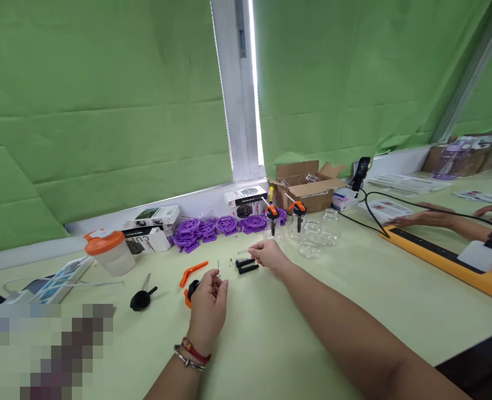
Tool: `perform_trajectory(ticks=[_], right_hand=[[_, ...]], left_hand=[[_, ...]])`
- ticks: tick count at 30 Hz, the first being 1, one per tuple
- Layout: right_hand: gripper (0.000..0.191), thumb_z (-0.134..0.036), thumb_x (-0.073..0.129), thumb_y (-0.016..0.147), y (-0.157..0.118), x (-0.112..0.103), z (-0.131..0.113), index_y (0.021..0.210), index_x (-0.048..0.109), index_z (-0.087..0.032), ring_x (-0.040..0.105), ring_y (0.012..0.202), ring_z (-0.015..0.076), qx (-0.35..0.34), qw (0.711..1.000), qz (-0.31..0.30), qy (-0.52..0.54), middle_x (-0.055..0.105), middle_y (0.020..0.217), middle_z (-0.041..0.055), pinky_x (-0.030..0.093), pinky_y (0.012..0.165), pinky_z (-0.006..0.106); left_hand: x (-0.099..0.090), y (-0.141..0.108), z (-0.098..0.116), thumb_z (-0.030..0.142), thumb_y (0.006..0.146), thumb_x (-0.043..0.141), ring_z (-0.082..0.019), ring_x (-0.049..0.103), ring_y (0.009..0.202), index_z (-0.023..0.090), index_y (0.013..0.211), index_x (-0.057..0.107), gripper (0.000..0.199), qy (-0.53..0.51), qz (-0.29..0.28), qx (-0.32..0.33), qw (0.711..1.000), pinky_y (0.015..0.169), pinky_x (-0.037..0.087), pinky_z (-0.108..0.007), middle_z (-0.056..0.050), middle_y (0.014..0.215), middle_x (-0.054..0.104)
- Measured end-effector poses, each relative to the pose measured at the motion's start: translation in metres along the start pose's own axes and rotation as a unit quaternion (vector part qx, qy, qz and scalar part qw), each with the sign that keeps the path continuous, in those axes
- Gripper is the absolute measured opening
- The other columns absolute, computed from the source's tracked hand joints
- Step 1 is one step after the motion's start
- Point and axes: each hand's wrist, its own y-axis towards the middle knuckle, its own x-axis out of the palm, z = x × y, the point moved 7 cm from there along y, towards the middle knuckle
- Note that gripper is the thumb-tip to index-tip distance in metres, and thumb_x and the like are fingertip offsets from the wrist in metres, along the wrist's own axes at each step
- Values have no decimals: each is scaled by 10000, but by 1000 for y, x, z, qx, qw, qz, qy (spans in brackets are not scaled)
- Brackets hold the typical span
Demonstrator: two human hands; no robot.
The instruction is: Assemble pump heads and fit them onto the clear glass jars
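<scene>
My left hand (211, 297) is closed round a thin metal pin (219, 268) that stands up from its fingertips. A black and orange part (192, 289) lies against its left side. My right hand (269, 256) is pinched at a small spring (243, 253) over the table. Just below it lie two black cylinders (248, 269), one with a spring at its end. Tiny loose pieces (231, 262) sit between the hands. An orange handle (192, 272) lies left of my left hand, and a black funnel-like part (141, 300) further left.
Purple discs (227, 225), boxes (246, 203) and glass jars (310, 249) line the back. An orange-lidded cup (110, 253) and power strip (65, 280) stand left. At right are a yellow bar (446, 264), cables and another person's hands (429, 216).
</scene>
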Motion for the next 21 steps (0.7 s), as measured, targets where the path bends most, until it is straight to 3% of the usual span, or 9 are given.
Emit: perform_trajectory(ticks=[5,11,21], right_hand=[[101,-226,703,670,30,-17,7,606,691,-148,473,530,101,-28,992,48,-115,592,574,19,336,513,224],[120,-269,695,684,41,-7,15,663,728,-155,509,544,116,-25,979,17,-203,641,610,44,346,520,225],[118,-258,714,688,41,-4,10,752,748,-165,564,619,117,-53,960,-42,-271,693,703,32,384,570,202]], left_hand=[[-2,-1,3,418,803,495,-140,544,576,171,1072,507,365,5,-5,17,1000,557,446,-280,-21,777,584],[-2,-1,-1,418,809,497,-148,558,604,175,1072,518,358,18,-7,28,999,564,439,-277,-19,766,592],[0,-2,-1,428,832,469,-138,561,605,180,1060,520,341,52,-20,30,998,582,461,-278,-8,761,587]])
